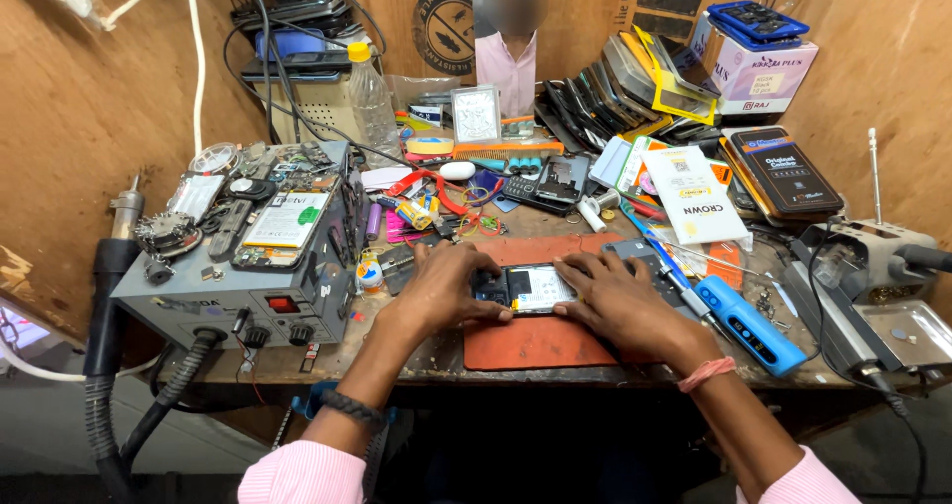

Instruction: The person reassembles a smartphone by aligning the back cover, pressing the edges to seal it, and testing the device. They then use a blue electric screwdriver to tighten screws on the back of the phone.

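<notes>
**A:** Where's the work sitting right now?

**B:** An opened phone [526, 288] lies flat on the reddish-brown mat [535, 345], close to the front edge of the bench [416, 360] and about midway along it. The left hand [443, 288] pinches the phone's left end, fingertips curled over the edge; the right hand [613, 296] presses on the right end, fingers spread flat and thumb tucked at the lower corner.

**A:** So both hands bear on it. What makes that go well?

**B:** Even pressure, I'd judge. With the inside facing up (a pale label and dark parts show), a squeeze at one end alone could flex the frame. Keeping it flat on the mat while the fingers work along the edges seems the safest way.

**A:** Anything nearby to mind?

**B:** A blue handheld tool [749, 323] lies just right of the right wrist, toward the front right corner, within easy reach but also easy to knock. Loose screws and small bits [766, 301] sit near it, so a sweeping forearm could scatter them. The grey rework station [238, 286] takes up the left end, well apart from the mat.

**A:** And the back of the bench?

**B:** Crowded: a clear bottle [372, 97], stacked phones [605, 92], boxes. A person in a pink shirt [506, 67] sits beyond the back edge, not touching the work.
</notes>
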